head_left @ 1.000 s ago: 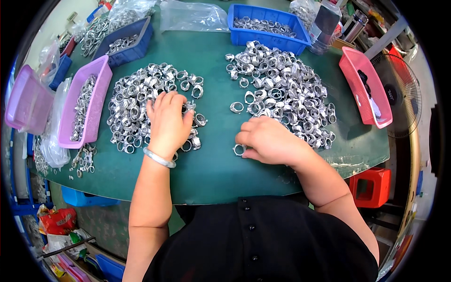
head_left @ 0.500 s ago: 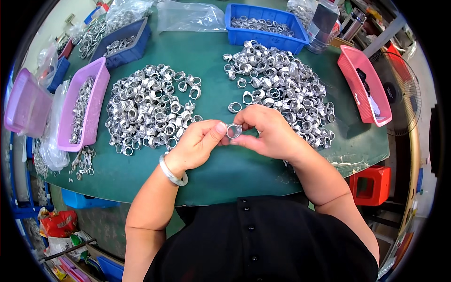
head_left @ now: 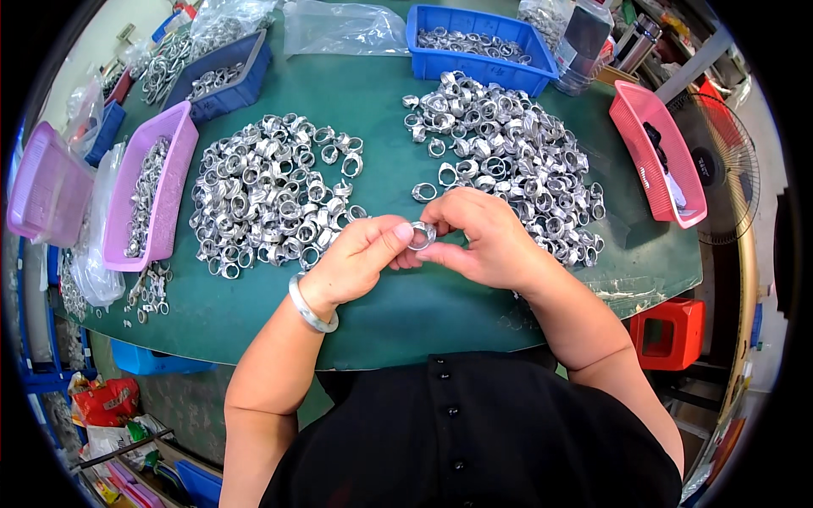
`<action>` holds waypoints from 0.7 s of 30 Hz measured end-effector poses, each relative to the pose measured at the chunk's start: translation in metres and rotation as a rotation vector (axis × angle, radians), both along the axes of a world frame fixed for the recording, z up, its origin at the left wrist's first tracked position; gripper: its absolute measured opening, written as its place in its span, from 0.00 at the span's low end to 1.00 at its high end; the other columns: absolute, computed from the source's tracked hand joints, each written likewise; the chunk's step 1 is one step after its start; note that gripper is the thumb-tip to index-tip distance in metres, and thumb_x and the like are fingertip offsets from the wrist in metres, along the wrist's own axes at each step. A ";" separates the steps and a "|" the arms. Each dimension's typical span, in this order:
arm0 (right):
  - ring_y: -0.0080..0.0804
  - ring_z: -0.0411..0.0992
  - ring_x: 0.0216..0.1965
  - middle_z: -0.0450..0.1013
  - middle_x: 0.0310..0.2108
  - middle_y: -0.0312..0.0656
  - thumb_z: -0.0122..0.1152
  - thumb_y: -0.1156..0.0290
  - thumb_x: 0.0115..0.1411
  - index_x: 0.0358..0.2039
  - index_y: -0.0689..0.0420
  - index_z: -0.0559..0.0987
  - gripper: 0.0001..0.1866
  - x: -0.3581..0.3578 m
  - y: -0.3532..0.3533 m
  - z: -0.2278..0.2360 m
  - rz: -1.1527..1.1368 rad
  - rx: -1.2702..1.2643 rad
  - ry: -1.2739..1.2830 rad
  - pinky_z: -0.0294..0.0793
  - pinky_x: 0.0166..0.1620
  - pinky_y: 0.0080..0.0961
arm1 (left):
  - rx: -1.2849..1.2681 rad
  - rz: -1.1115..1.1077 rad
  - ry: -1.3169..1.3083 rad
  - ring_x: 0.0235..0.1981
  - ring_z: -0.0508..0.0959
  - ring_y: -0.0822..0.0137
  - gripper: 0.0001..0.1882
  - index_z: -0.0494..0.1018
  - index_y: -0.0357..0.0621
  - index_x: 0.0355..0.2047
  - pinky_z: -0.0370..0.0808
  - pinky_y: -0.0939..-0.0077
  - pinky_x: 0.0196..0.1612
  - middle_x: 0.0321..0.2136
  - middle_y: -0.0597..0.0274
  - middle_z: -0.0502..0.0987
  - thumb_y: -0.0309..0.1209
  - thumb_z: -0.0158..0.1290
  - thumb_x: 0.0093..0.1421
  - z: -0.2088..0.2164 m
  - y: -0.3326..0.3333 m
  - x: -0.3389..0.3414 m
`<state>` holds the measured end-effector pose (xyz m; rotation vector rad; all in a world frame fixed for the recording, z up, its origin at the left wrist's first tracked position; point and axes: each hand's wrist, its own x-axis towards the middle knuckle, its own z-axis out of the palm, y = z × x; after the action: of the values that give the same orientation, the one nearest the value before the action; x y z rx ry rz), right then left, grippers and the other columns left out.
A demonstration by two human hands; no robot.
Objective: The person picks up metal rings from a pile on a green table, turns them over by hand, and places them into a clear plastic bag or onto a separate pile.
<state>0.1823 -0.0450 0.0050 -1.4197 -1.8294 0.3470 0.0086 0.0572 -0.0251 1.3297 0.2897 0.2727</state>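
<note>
Between my two hands, close to the middle of the table, is one silver metal ring [head_left: 423, 236]. My left hand [head_left: 366, 252], with a pale bangle [head_left: 310, 306] on its wrist, pinches the ring's left side between thumb and fingers. The thumb and forefinger of my right hand [head_left: 476, 235] grip its right side. To the left lies a heap of similar silver rings [head_left: 269, 196]. A second ring heap [head_left: 514, 161] spreads beyond and beside my right hand, with a few single rings at its left edge.
A pink-purple basket [head_left: 180, 152] of metal pieces stands at left. Blue bins [head_left: 542, 69] holding rings and a clear plastic bag [head_left: 343, 30] line the far side. At right are a pink basket [head_left: 627, 118], a fan [head_left: 737, 169] and a red stool [head_left: 690, 334]. The table [head_left: 381, 326] is green.
The ring has turned slightly between my fingertips and now shows at a more tilted angle. Both hands stay in nearly the same place; the heaps look unchanged.
</note>
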 end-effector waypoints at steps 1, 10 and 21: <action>0.37 0.70 0.26 0.69 0.22 0.38 0.67 0.67 0.44 0.29 0.57 0.72 0.14 0.001 0.002 0.001 0.000 0.003 -0.002 0.68 0.30 0.30 | 0.003 0.000 -0.002 0.29 0.71 0.74 0.18 0.72 0.35 0.36 0.69 0.80 0.35 0.28 0.62 0.75 0.39 0.41 0.65 0.002 0.003 0.001; 0.35 0.70 0.32 0.71 0.28 0.39 0.64 0.75 0.44 0.37 0.56 0.74 0.17 0.003 0.004 0.005 0.043 0.019 0.060 0.69 0.35 0.30 | 0.258 0.213 -0.099 0.30 0.71 0.78 0.13 0.68 0.38 0.37 0.70 0.84 0.34 0.30 0.66 0.73 0.22 0.57 0.51 0.002 0.002 0.006; 0.35 0.73 0.30 0.72 0.28 0.40 0.61 0.77 0.47 0.36 0.58 0.74 0.13 0.005 0.009 -0.001 0.011 0.006 0.175 0.72 0.33 0.27 | 0.765 0.343 -0.079 0.30 0.72 0.76 0.16 0.70 0.40 0.36 0.71 0.81 0.35 0.28 0.66 0.73 0.23 0.60 0.46 0.011 0.005 0.007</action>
<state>0.1871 -0.0359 0.0036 -1.3325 -1.6959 0.4567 0.0160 0.0626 -0.0145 2.0146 0.3640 0.7777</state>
